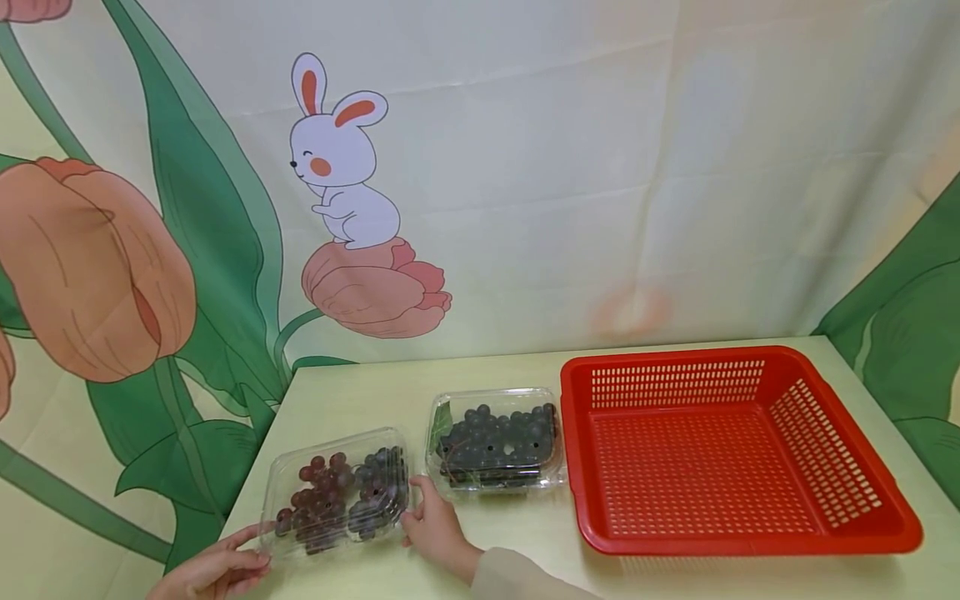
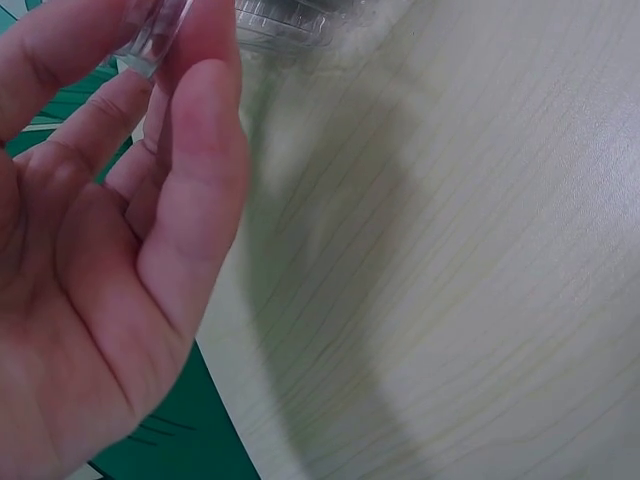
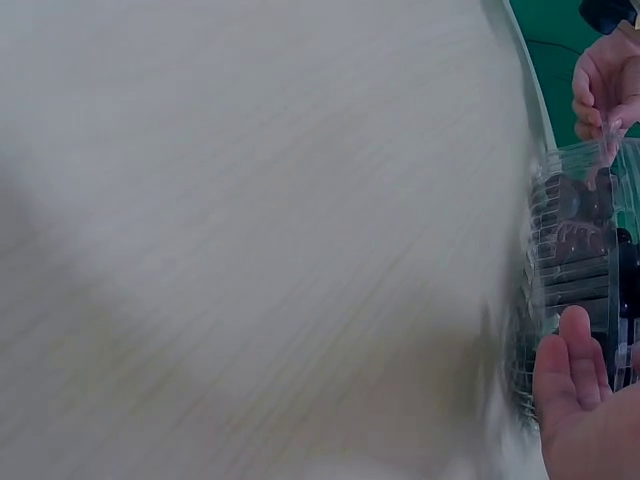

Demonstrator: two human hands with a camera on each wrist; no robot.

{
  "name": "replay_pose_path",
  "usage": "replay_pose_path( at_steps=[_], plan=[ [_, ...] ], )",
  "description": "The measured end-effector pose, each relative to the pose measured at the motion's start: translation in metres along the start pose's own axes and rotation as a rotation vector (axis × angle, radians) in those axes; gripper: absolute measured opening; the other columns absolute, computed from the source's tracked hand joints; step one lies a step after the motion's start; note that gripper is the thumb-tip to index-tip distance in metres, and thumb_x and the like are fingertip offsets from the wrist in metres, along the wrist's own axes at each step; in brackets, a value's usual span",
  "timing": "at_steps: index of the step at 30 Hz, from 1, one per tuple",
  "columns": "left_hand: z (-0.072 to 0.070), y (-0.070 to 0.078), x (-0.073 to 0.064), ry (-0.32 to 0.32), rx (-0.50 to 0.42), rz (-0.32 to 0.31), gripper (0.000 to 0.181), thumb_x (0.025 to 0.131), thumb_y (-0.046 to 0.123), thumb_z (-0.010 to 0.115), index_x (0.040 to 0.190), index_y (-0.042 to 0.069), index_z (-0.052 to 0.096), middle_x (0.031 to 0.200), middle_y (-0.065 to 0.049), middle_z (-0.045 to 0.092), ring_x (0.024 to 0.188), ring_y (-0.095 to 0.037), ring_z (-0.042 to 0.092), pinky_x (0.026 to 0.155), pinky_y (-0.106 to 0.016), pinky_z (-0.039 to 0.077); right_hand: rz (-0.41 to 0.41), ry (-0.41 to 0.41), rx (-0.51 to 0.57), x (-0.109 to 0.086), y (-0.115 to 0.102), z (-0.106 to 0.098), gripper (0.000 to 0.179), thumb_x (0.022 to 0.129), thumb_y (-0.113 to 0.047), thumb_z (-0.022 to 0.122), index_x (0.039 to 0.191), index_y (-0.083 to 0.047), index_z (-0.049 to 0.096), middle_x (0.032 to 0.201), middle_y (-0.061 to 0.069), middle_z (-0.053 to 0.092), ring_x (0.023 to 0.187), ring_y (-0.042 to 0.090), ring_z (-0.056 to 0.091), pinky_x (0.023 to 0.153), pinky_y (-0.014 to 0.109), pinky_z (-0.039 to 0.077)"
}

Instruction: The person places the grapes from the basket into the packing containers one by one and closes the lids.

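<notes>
A clear plastic clamshell box of red and dark grapes point(image 1: 330, 500) is at the left of the table, tilted slightly. My left hand point(image 1: 213, 571) pinches its near left corner; in the left wrist view the left hand point(image 2: 120, 220) has the plastic edge between thumb and fingers. My right hand point(image 1: 438, 525) grips the box's right side. The right wrist view shows the right hand point(image 3: 585, 410) with fingertips against the ribbed side of the box point(image 3: 575, 260). Just right of it stands a second clear clamshell box of dark grapes point(image 1: 495, 442), with a green leaf inside.
A large red plastic basket point(image 1: 682, 546) with slotted walls stands on the right of the pale wood-grain table point(image 1: 360, 383), beside the second grape box. Behind the table hangs a printed cloth point(image 1: 525, 208) with a rabbit and tulips.
</notes>
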State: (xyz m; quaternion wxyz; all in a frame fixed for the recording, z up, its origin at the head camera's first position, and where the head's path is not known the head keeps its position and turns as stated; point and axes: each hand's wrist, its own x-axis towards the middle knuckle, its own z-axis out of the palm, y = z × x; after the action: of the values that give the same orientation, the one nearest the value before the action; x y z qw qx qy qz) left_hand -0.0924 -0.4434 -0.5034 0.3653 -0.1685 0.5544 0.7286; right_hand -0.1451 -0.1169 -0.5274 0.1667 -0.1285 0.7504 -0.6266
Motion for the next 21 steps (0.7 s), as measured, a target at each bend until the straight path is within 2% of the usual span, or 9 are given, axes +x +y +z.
replay_pose_path(
  at_steps=[3,5,6,9,12,16,21],
  plan=[
    [-0.0005,-0.0005,0.0002,-0.005,-0.012,0.006,0.028,0.088,0.003,0.049,0.107,0.023,0.051,0.088,-0.003,0.065,0.083,-0.012,0.064,0.080,-0.024,0.049,0.011,0.000,0.009,0.0001,-0.0005,0.0010,0.046,0.084,0.000,0.051,0.127,-0.006,0.037,0.059,0.000,0.050,0.049,0.018,0.058,0.045,0.022,0.039],
    [-0.0002,-0.0010,0.0003,0.018,-0.010,0.006,0.030,0.087,0.003,0.050,0.113,0.019,0.047,0.088,-0.002,0.064,0.083,-0.011,0.064,0.080,-0.024,0.049,0.021,0.000,0.013,0.0006,-0.0003,0.0016,0.046,0.083,0.000,0.051,0.127,-0.006,0.036,0.057,-0.001,0.048,0.048,0.016,0.058,0.044,0.022,0.038],
    [0.0004,-0.0014,0.0005,0.032,-0.001,0.008,0.036,0.087,0.003,0.050,0.120,0.016,0.042,0.087,-0.002,0.063,0.082,-0.011,0.063,0.080,-0.024,0.049,0.026,0.000,0.016,0.0008,-0.0002,0.0019,0.046,0.083,0.001,0.050,0.127,-0.007,0.036,0.057,-0.001,0.047,0.048,0.016,0.057,0.044,0.022,0.038],
    [0.0026,-0.0018,0.0013,0.067,0.024,0.023,0.063,0.087,0.003,0.051,0.138,0.005,0.014,0.086,-0.002,0.061,0.080,-0.010,0.062,0.077,-0.023,0.050,0.035,0.004,0.021,0.0017,0.0000,0.0027,0.047,0.083,0.001,0.050,0.127,-0.007,0.035,0.054,-0.002,0.046,0.046,0.014,0.056,0.043,0.023,0.037],
    [0.0066,-0.0012,0.0025,0.097,0.061,0.043,0.083,0.088,0.002,0.048,0.137,0.005,-0.019,0.083,0.001,0.058,0.076,-0.009,0.059,0.073,-0.021,0.049,0.038,0.004,0.031,0.0021,-0.0003,0.0032,0.046,0.083,0.001,0.049,0.126,-0.008,0.035,0.054,-0.002,0.045,0.045,0.015,0.055,0.044,0.023,0.039],
    [0.0074,0.0001,0.0035,0.102,0.109,0.066,0.087,0.088,0.001,0.045,0.133,0.012,-0.028,0.079,0.004,0.050,0.073,-0.008,0.052,0.070,-0.021,0.047,0.039,0.005,0.034,0.0026,0.0001,0.0039,0.046,0.083,0.002,0.049,0.126,-0.008,0.035,0.054,-0.002,0.045,0.044,0.016,0.055,0.044,0.024,0.040],
    [0.0041,0.0008,0.0046,0.044,0.124,0.094,0.087,0.088,-0.001,0.044,0.131,0.013,-0.030,0.078,0.005,0.045,0.074,-0.007,0.049,0.071,-0.022,0.045,0.049,0.002,0.016,0.0032,0.0012,0.0047,0.047,0.083,0.002,0.048,0.125,-0.010,0.034,0.053,-0.002,0.045,0.043,0.015,0.054,0.045,0.023,0.037]
  ],
)
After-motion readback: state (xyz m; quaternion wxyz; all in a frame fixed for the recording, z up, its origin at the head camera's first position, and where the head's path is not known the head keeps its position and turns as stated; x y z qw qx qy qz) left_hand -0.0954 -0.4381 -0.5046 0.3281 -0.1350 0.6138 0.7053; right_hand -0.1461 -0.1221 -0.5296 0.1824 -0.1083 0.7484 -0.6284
